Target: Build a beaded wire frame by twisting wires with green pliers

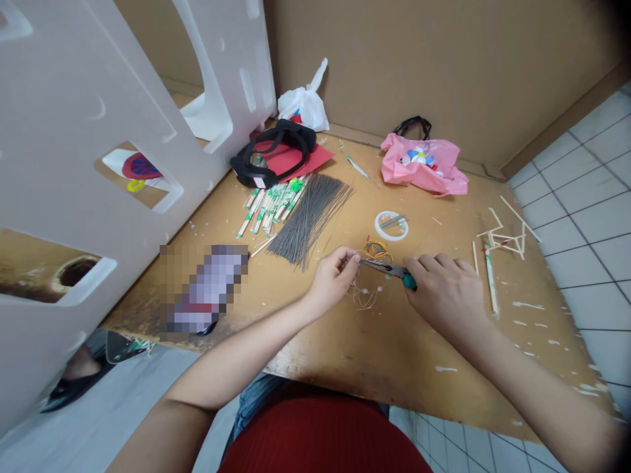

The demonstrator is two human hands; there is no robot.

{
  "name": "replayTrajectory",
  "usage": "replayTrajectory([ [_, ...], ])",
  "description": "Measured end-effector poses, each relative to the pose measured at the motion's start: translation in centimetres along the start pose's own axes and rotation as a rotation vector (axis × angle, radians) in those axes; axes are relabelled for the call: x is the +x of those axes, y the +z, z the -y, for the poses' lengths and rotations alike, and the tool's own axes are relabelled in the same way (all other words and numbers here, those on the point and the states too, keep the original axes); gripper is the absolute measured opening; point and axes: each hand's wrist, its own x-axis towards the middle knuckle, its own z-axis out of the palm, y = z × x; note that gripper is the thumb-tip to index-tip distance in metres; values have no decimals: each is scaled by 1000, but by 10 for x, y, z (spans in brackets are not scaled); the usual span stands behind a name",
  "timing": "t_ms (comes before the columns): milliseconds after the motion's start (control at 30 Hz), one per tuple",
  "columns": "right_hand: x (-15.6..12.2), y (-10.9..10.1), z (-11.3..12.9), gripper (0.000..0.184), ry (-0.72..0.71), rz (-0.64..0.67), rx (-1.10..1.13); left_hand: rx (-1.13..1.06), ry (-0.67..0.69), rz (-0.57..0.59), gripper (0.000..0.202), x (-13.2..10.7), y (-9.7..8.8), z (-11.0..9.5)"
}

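Observation:
My left hand is closed in a pinch on a thin beaded wire, whose loose loops with a few small beads hang over the table. Wrapped around the handles of needle-nose pliers is my right hand; a green grip shows beside its fingers. The pliers' jaws point left and meet the wire at my left fingertips; whether they bite on it is too small to tell. Just behind the jaws lies a small tangle of red, yellow and green bands or cord. A white ring lies farther back with short grey wires across it.
Left of centre lie a bundle of grey wires, wrapped chopsticks and a black headset. A blurred phone-like object is nearer. Behind are a white bag and pink bag; a stick frame lies right.

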Motion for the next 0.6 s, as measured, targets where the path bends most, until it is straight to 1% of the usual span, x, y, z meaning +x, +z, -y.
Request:
replayTrajectory([
  [200,0,-1,0,10,-2,35,6,55,33,-7,27,0,-1,-1],
  [367,1,-3,2,12,35,119,18,212,104,-24,25,-2,-2,0],
  [500,5,-9,8,14,136,260,56,423,188,-52,21,1,-5,4],
  [600,4,-12,11,18,188,416,163,531,191,-47,19,5,-8,9],
])
